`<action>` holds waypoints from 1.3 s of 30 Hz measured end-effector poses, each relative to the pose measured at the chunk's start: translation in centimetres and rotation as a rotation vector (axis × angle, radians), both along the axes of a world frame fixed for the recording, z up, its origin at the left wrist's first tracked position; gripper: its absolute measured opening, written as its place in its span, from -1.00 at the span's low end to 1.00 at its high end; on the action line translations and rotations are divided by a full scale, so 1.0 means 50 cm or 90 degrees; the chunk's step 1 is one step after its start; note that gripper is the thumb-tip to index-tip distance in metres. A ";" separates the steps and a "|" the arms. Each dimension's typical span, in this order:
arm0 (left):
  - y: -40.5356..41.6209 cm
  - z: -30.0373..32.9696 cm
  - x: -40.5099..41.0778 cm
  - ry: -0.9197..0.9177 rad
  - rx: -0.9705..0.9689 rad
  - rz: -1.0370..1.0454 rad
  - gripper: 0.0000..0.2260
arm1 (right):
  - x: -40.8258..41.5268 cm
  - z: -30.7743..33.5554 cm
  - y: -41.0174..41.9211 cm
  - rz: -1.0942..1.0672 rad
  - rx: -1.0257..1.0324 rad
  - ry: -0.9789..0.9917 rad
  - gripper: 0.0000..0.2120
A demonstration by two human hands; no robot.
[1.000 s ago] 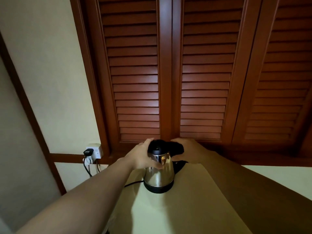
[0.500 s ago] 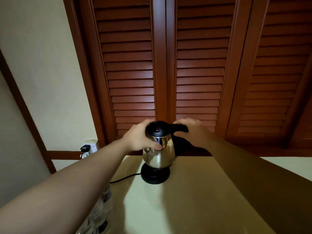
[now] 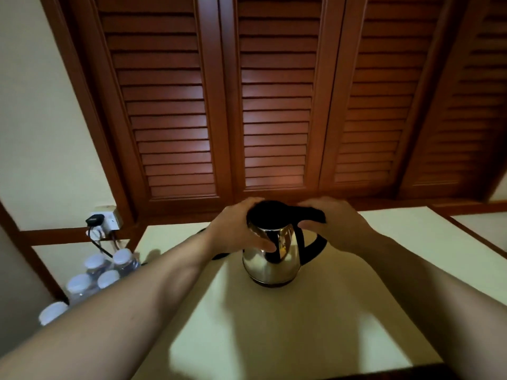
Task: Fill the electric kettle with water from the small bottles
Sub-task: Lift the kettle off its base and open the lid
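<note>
- On the tabletop [image 3: 274,338], mid-far, the kettle [image 3: 270,259] now stands nearer than half a second ago, apparently off its base.
- Left hand [image 3: 236,229] clasps the body; right hand [image 3: 332,223] grips the handle top, fingers closed.
- Lid is shut; opening it likely comes next.
- Bottles [image 3: 101,272] wait capped, low at left.
</note>
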State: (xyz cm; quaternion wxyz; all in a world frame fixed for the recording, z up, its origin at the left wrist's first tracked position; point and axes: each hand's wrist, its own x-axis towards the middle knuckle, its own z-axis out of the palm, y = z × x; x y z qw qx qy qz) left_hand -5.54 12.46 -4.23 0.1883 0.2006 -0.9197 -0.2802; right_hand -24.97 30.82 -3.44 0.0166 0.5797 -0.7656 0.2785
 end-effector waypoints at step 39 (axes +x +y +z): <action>0.041 -0.130 -0.049 0.077 0.156 0.036 -0.22 | -0.039 -0.062 0.114 -0.007 0.005 -0.124 -0.05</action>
